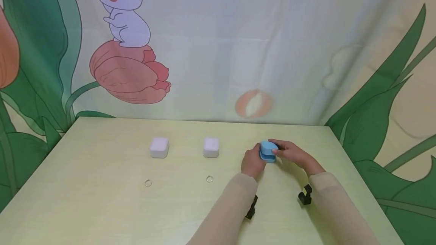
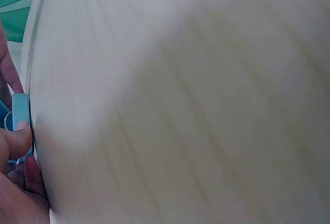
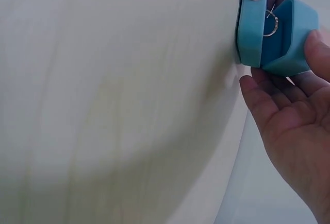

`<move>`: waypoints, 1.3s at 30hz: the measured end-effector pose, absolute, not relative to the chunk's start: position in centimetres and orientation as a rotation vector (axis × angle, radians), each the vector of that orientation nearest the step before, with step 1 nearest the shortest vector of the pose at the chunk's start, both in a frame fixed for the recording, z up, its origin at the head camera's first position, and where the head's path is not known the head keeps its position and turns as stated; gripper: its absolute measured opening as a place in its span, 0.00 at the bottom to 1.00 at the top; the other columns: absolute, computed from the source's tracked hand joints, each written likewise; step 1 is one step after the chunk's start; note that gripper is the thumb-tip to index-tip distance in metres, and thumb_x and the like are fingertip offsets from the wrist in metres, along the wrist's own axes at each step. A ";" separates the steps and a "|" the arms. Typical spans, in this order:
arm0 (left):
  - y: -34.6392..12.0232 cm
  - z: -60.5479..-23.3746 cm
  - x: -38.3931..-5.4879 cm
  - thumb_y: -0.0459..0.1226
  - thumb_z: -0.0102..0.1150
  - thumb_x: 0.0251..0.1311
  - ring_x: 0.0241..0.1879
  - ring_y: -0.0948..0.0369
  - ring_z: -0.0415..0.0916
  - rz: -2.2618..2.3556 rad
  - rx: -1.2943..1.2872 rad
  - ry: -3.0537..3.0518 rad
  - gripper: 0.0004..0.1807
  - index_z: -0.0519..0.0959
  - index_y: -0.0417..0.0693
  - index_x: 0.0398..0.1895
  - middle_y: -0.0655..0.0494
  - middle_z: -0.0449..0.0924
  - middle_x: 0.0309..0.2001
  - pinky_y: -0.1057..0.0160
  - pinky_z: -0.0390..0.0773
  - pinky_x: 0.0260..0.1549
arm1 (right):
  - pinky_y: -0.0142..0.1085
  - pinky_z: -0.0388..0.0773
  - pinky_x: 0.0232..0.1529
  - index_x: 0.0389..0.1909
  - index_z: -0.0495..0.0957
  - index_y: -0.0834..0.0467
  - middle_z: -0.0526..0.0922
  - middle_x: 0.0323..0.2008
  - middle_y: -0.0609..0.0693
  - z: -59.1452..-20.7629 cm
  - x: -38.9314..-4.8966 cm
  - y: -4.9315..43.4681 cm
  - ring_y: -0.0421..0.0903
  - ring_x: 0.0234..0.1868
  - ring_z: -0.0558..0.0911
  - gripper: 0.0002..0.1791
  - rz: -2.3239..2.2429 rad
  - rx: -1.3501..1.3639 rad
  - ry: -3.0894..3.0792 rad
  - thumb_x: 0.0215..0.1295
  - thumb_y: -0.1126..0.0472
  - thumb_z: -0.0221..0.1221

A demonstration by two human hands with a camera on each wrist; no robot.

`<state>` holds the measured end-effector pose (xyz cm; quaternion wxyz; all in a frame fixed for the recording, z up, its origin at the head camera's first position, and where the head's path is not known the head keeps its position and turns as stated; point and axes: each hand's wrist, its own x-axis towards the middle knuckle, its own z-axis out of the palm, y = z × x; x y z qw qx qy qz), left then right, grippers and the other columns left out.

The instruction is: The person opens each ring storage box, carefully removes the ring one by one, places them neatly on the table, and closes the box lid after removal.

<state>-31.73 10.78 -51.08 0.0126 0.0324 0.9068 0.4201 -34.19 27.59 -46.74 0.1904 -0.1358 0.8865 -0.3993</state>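
On the right of the table a blue ring box (image 1: 268,149) stands with its lid partly raised. A ring (image 3: 271,24) shows inside it in the right wrist view. My left hand (image 1: 253,163) grips the box's base from the left, its thumb on the base's side. With thumb and fingers my right hand (image 1: 293,153) holds the lid from the right. In the left wrist view the box (image 2: 21,112) is at the left edge, partly hidden by the fingers.
Two pale lilac boxes (image 1: 159,147) (image 1: 211,147) stand to the left along the table's far half. One ring (image 1: 148,183) lies in front of the left box, another ring (image 1: 209,179) in front of the middle one. A printed curtain (image 1: 211,48) hangs behind the table.
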 end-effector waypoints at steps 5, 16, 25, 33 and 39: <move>10.7 -50.9 -31.5 0.32 0.64 0.63 0.59 0.44 0.80 1.318 0.123 2.806 0.32 0.71 0.43 0.72 0.42 0.83 0.60 0.47 0.79 0.61 | 0.67 0.57 0.75 0.78 0.54 0.68 0.54 0.77 0.75 -46.5 -34.0 27.7 0.74 0.78 0.54 0.33 -1.103 -0.407 2.491 0.80 0.58 0.49; 10.8 -51.1 -31.6 0.33 0.64 0.63 0.58 0.44 0.81 1.329 0.131 2.812 0.32 0.71 0.43 0.71 0.41 0.84 0.59 0.48 0.80 0.61 | 0.67 0.56 0.76 0.79 0.53 0.68 0.53 0.78 0.75 -46.6 -34.1 27.8 0.74 0.79 0.53 0.33 -1.128 -0.408 2.457 0.81 0.57 0.48; 10.7 -51.1 -31.5 0.33 0.65 0.63 0.57 0.44 0.82 1.334 0.111 2.798 0.31 0.72 0.43 0.71 0.40 0.85 0.56 0.47 0.81 0.59 | 0.67 0.55 0.76 0.79 0.52 0.69 0.52 0.78 0.75 -46.6 -34.2 27.8 0.74 0.79 0.52 0.33 -1.132 -0.416 2.435 0.82 0.56 0.45; 10.7 -50.9 -31.7 0.32 0.66 0.62 0.55 0.44 0.82 1.335 0.109 2.819 0.31 0.73 0.45 0.70 0.41 0.85 0.55 0.48 0.81 0.57 | 0.66 0.56 0.76 0.79 0.50 0.68 0.51 0.78 0.74 -46.2 -34.4 27.7 0.73 0.79 0.52 0.33 -1.124 -0.433 2.418 0.83 0.55 0.44; 10.6 -50.7 -31.6 0.31 0.65 0.61 0.56 0.44 0.83 1.328 0.114 2.837 0.31 0.73 0.43 0.70 0.41 0.85 0.56 0.47 0.82 0.57 | 0.65 0.56 0.77 0.79 0.50 0.69 0.50 0.79 0.73 -46.3 -34.8 27.9 0.72 0.80 0.51 0.34 -1.156 -0.426 2.382 0.83 0.55 0.44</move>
